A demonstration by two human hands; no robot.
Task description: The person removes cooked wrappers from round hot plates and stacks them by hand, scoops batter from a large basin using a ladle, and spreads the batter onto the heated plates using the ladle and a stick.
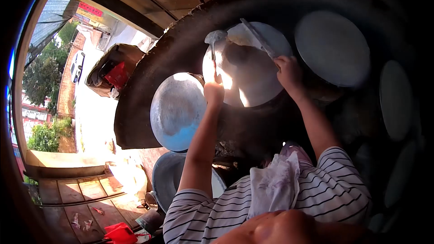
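In the middle of the head view is a round griddle (262, 83), with a pale layer over its surface and a darker patch near the middle. My left hand (214, 91) is closed around the handle of a ladle (215, 38). The ladle's head, coated in something pale and wet, is over the griddle's far left edge. Over the right part of the griddle, my right hand (288, 73) grips a long flat spatula (257, 37). Its blade slants up to the left across the far rim. Whether the blade touches the surface, I cannot tell.
Nearby are more round plates: a left one (177, 117), a right one (332, 48) and a dim one (396, 100) at far right. A dark curved rim (135, 86) surrounds them. Close to my left arm stands a large basin (165, 176). A red bag (120, 233) lies lower left.
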